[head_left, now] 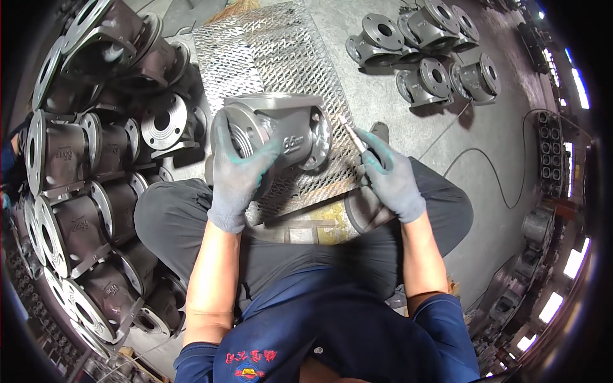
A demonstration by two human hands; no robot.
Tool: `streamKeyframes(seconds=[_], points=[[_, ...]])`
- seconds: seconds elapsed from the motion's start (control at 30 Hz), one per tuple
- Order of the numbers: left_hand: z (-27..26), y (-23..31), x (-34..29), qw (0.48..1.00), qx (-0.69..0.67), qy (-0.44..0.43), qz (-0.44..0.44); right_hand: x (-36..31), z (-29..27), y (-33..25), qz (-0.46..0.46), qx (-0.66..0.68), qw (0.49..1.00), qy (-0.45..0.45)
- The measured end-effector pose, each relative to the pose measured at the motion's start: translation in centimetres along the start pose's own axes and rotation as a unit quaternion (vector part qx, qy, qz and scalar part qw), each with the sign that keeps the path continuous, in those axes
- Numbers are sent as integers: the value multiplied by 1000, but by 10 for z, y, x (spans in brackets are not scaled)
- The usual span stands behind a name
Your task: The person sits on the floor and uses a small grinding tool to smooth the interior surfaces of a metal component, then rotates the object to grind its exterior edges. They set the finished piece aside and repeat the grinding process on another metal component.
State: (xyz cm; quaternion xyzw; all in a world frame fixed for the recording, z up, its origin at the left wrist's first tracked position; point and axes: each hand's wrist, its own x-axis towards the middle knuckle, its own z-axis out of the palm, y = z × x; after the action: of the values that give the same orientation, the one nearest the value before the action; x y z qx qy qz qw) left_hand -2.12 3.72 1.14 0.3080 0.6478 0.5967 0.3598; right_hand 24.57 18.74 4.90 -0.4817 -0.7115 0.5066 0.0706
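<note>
A grey cast-metal valve body point(290, 131) with round bolt-holed flanges lies on its side on a metal mesh platform point(281, 45) between my knees. My left hand point(237, 172), in a grey-green work glove, grips its left flange, thumb and fingers spread around the round opening. In my gloved right hand point(393, 179) is a slim pencil-shaped metal tool point(354, 137), pinched between thumb and fingers. The tool's tip points up and left, close to the right flange; whether it touches I cannot tell. Part of the casting's near side is hidden by my left hand.
Similar valve bodies point(70, 156) are stacked high along my left side. Several more stand in a group point(431, 57) on the concrete floor at the far right. A thin dark cable point(488, 156) curves over the floor at right. Beside it runs a rack of small castings point(550, 147).
</note>
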Motion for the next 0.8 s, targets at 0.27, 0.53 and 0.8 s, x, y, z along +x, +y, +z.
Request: streamKeyframes(seconds=[0.27,0.53,0.8], points=[[13,-11,-10,945,292,35,142,-5,38,34,-20,70,997,-5],[14,-14,-11,972,222,39,64,54,56,24,-96,-135,986,-25],[10,-17,-13,965,244,53,84,75,54,8,-68,-195,976,-72]])
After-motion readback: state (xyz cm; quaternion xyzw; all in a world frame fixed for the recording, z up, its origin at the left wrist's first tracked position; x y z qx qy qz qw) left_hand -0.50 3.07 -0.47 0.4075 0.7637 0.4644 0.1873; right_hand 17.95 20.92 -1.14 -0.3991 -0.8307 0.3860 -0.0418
